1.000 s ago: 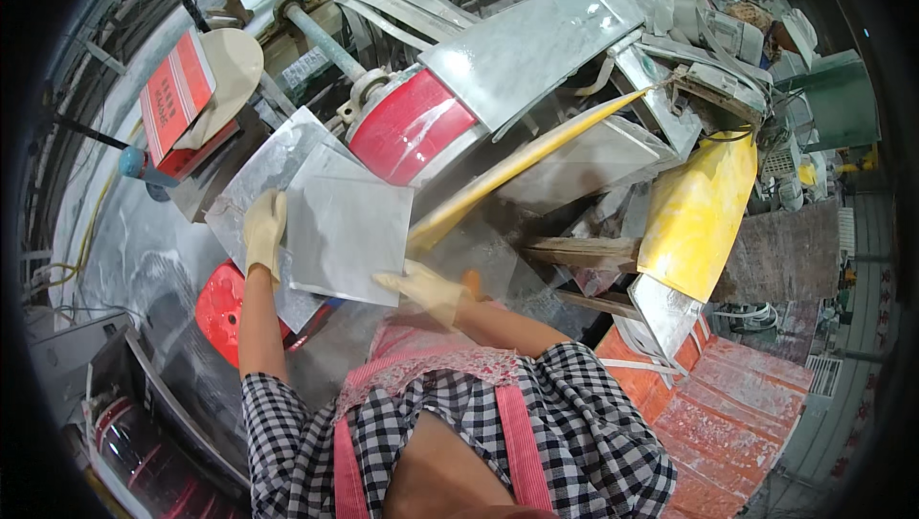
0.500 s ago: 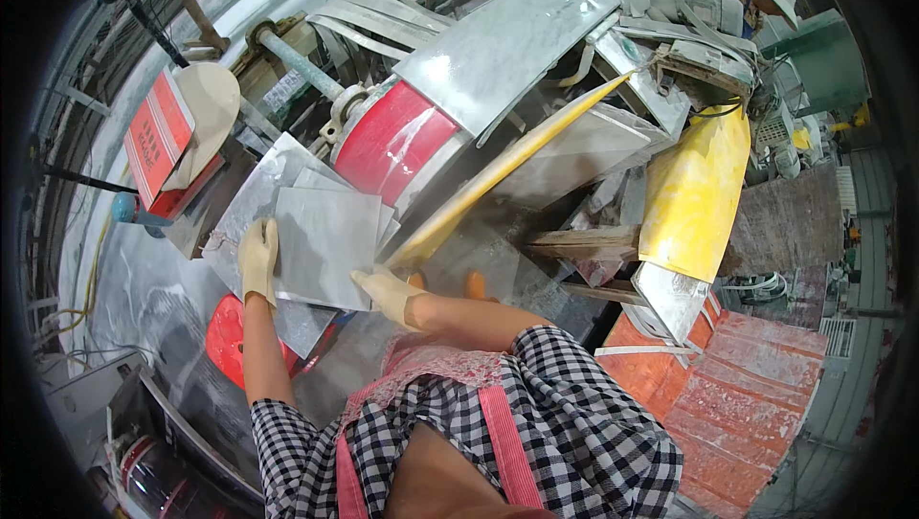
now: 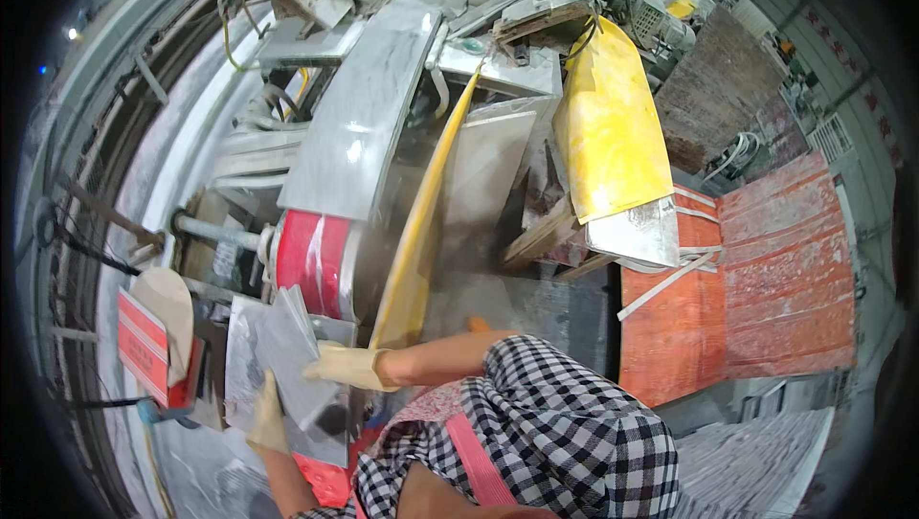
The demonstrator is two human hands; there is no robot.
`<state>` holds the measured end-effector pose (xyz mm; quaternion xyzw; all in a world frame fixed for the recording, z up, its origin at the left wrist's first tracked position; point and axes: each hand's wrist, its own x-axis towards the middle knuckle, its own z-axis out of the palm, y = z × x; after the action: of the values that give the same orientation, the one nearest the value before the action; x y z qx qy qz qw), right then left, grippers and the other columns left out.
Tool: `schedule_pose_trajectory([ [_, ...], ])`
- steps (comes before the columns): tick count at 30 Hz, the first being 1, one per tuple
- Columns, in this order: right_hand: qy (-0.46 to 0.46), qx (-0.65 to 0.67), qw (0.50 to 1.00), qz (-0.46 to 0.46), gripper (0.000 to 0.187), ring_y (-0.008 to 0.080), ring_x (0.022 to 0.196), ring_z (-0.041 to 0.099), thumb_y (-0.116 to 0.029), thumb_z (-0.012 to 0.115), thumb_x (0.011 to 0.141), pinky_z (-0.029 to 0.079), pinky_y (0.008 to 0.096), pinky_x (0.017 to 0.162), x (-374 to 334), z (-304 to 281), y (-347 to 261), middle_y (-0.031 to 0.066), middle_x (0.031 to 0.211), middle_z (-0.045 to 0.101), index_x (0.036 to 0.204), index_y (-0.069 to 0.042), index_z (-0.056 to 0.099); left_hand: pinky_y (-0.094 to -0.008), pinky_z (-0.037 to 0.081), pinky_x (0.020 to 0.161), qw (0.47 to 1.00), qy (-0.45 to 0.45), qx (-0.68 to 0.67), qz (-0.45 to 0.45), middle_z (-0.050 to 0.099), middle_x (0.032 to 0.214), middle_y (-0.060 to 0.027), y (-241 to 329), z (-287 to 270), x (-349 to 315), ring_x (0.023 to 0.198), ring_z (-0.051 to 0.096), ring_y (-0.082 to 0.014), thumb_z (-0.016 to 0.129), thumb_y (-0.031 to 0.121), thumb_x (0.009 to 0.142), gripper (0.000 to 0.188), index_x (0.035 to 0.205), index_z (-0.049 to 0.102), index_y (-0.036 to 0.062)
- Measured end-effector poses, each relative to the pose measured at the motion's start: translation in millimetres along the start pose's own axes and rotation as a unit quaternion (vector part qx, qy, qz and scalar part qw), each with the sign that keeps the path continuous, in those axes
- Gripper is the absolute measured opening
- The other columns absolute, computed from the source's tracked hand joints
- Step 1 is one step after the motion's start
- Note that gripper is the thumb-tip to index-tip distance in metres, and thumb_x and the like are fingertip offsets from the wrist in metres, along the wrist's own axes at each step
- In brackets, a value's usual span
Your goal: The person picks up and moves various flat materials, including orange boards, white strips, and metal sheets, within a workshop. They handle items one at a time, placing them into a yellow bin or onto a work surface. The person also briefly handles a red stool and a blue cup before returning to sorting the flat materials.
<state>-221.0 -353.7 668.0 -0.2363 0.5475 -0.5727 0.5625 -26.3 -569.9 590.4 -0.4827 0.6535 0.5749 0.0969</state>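
Two ridged orange-red panels point(image 3: 785, 280) take up the most room from where I watch, meeting at an angle on the right side of my view. Next in size is a long, glossy pale-grey marbled sheet point(image 3: 359, 117), slanting down until its lower end meets a broad red drum with a white streak point(image 3: 313, 265). To the right of that, a bright yellow sheet with whitish smears point(image 3: 617, 126) hangs draped over its support, and between the two I see a narrow yellow board standing on edge point(image 3: 421, 241). Below the drum lies a flat grey slab with a mottled face point(image 3: 242, 342); just left of it sits a red box with pale stripes point(image 3: 144, 347), a round beige disc point(image 3: 163, 304) leaning on it.

Over that slab is the work itself: a few thin, flat grey plates point(image 3: 292, 356), tilted and slightly fanned, their upper ends near the drum (I can't count them reliably from here). My wearer's right hand, in a cream glove point(image 3: 349, 366), pinches their right edge between thumb and fingers. The left hand, gloved alike point(image 3: 270, 414), is set lower, fingers pointing up along the left edge; I cannot tell whether it grips.
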Motion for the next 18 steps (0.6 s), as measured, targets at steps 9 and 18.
schedule_pose_trajectory([
  [9,0.002,-0.060,0.998,-0.018,0.081,0.0288,0.128,0.051,-0.045,0.067,0.090,0.038,0.0351,0.107,-61.4,-102.8,-71.5,0.0216,0.138,0.053,0.145,0.008,0.037,-0.0409,0.049,0.104,0.908,0.010,-0.373,0.188,0.051,0.142,-0.0184,84.7,64.2,-65.8,0.126,0.056,-0.0270,0.062,0.023,0.099,0.061,0.148,0.036,-0.0036],
  [18,0.161,-0.028,0.973,-0.163,0.060,0.0183,0.120,0.057,-0.027,0.066,0.095,0.045,0.0313,0.104,-173.9,-238.0,-104.3,0.0123,0.133,0.061,0.143,0.005,0.048,-0.0413,0.049,0.107,0.896,-0.154,-0.305,0.285,0.051,0.143,-0.0161,242.6,243.0,-81.7,0.129,0.055,-0.0282,0.062,0.013,0.097,0.062,0.151,0.033,-0.0011],
])
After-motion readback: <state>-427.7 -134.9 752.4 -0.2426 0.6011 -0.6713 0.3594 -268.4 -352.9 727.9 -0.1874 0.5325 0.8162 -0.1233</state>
